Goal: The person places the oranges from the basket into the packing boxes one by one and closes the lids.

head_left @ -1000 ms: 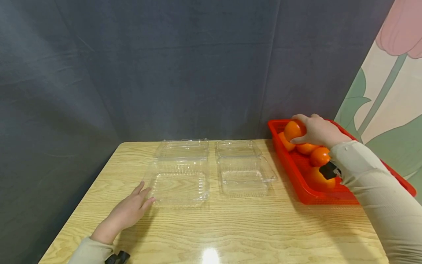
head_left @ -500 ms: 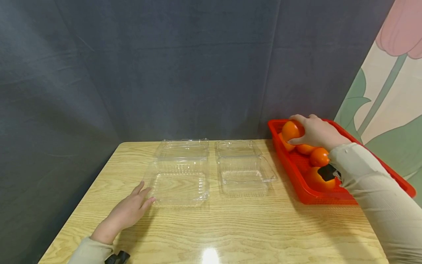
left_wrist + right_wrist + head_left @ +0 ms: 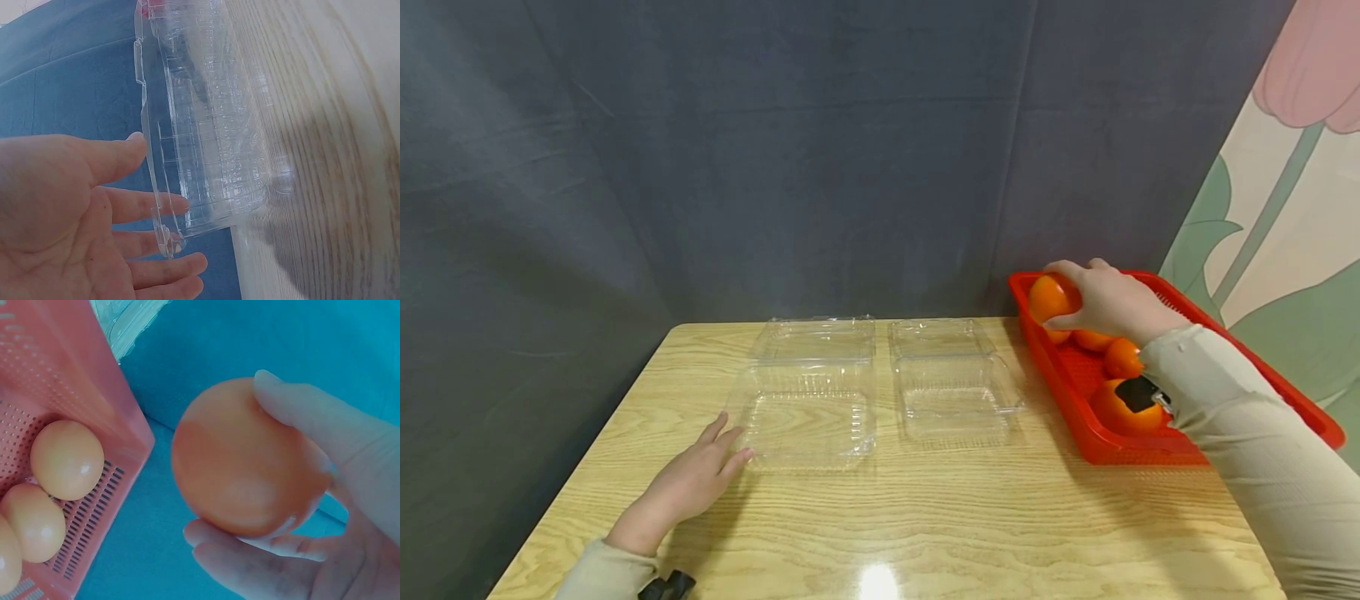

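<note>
My right hand (image 3: 1116,302) grips a round orange (image 3: 250,456) between thumb and fingers, over the far left corner of the red basket (image 3: 1070,408). In the right wrist view the basket's corner lies to the left of the held fruit. My left hand (image 3: 694,473) is at the front left edge of the larger clear plastic clamshell container (image 3: 811,458), whose lid is folded back behind it. In the left wrist view its loosely extended fingers (image 3: 164,272) and its thumb are right at the container's rim. A smaller open clear clamshell container (image 3: 958,429) stands to its right.
Several more oranges lie in the basket, the nearest orange (image 3: 1123,408) partly behind the black wrist camera. All stands on a light wooden table (image 3: 880,517). A dark cloth (image 3: 835,167) hangs behind it, and a flower-patterned wall (image 3: 1292,275) is at the right.
My right hand has moved a little to the left with the orange, towards the basket's left rim. The left hand and both containers have stayed in place.
</note>
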Motion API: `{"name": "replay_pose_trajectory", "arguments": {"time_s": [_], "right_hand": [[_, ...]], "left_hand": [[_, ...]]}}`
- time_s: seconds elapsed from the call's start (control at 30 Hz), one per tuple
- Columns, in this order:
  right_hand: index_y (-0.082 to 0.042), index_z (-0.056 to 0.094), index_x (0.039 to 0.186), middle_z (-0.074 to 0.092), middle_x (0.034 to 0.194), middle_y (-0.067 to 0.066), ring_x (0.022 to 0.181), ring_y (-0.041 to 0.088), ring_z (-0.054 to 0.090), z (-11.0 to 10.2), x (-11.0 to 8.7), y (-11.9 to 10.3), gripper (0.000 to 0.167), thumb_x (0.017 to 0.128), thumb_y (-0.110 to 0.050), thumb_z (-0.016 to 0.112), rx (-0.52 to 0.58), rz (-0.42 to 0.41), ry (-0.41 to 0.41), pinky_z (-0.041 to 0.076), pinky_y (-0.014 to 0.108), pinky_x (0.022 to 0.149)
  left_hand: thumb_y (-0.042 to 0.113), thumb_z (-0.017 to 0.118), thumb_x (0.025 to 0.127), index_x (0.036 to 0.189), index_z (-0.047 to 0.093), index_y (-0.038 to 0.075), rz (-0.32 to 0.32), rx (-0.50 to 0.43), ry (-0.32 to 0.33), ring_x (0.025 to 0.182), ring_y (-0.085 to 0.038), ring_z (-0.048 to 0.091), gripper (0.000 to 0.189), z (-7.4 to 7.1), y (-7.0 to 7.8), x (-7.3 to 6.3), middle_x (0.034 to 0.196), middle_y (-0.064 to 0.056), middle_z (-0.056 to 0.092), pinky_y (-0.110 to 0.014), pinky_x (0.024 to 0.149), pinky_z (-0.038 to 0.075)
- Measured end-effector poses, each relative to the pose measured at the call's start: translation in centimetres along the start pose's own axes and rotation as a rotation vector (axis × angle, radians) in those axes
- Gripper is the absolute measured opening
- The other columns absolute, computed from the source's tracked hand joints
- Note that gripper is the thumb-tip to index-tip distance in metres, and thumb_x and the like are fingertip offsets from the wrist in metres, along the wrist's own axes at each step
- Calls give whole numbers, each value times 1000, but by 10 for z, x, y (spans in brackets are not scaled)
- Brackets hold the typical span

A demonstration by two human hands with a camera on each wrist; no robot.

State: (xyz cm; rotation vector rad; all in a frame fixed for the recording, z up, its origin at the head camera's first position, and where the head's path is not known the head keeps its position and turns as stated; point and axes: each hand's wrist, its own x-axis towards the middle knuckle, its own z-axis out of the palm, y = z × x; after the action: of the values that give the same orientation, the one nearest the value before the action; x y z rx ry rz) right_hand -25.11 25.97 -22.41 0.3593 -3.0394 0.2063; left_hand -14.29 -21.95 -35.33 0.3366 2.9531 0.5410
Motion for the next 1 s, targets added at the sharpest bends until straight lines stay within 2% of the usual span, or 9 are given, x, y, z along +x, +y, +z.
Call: {"name": "replay_pose_trajectory", "arguments": {"time_s": [0.17, 0.5, 0.7, 1.0], "right_hand": [[-22, 42, 133, 49, 101, 16, 77, 28, 54, 0, -1, -4, 66, 76, -33, 74, 10, -3, 3, 46, 35, 61], [-17, 41, 134, 48, 101, 22, 70, 30, 54, 1, 0, -12, 72, 74, -34, 76, -27, -30, 5, 49, 41, 58], [-18, 42, 134, 48, 99, 20, 70, 28, 53, 1, -3, -17, 71, 74, -33, 77, -21, -34, 11, 47, 36, 56], [-18, 45, 131, 50, 98, 22, 65, 29, 55, 3, -7, -25, 69, 72, -34, 77, -63, -93, 54, 50, 44, 58]], "left_hand": [[31, 43, 99, 135, 40, -10, 8, -2, 2, 121, -53, 43, 54, 0, 0, -1, 145, -40, 19, -57, 88, 47], [31, 43, 99, 136, 40, -9, -1, -13, 1, 122, -53, 43, 54, 1, 0, 0, 145, -39, 19, -58, 89, 46], [29, 43, 99, 136, 40, -9, -2, -20, 3, 122, -52, 43, 53, 1, 0, -1, 146, -38, 19, -58, 89, 46], [30, 43, 99, 137, 39, -8, -12, -21, -2, 122, -52, 44, 54, 1, 0, -1, 147, -38, 17, -58, 89, 46]]}}
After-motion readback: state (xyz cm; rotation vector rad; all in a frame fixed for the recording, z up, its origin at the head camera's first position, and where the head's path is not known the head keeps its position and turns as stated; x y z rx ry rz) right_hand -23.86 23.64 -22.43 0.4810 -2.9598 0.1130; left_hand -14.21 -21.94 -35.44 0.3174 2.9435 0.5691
